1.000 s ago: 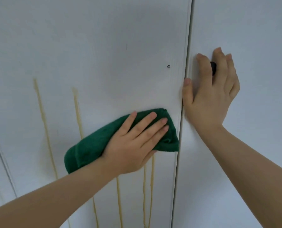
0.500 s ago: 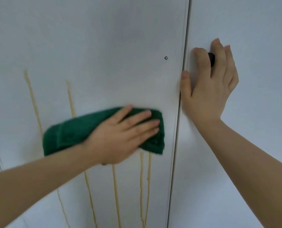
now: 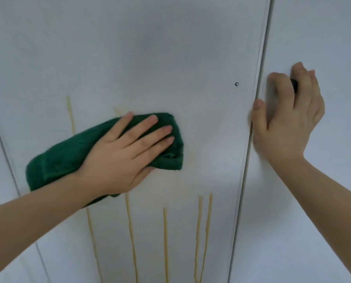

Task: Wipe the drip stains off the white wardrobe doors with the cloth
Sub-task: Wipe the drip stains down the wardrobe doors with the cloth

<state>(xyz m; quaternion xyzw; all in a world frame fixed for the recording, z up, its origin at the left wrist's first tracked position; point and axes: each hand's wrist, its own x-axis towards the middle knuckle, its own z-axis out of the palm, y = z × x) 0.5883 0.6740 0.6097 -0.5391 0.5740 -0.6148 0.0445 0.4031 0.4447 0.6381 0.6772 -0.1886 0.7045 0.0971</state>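
Left hand wiping a stained door, right hand steadying the neighbouring one.

At lower left of the frame, the left hand [image 3: 121, 158] lay flat with fingers straight and spread, pressing the folded green cloth [image 3: 58, 160] to the left wardrobe door [image 3: 150, 58], likely to spread pressure over the streaks. At right, the right hand [image 3: 287, 123] curled its fingers round a dark knob [image 3: 294, 86] on the right wardrobe door [image 3: 324, 37], thumb at its edge, probably to stop it swinging. Yellow drip stains [image 3: 165, 242] ran unwiped below the cloth.
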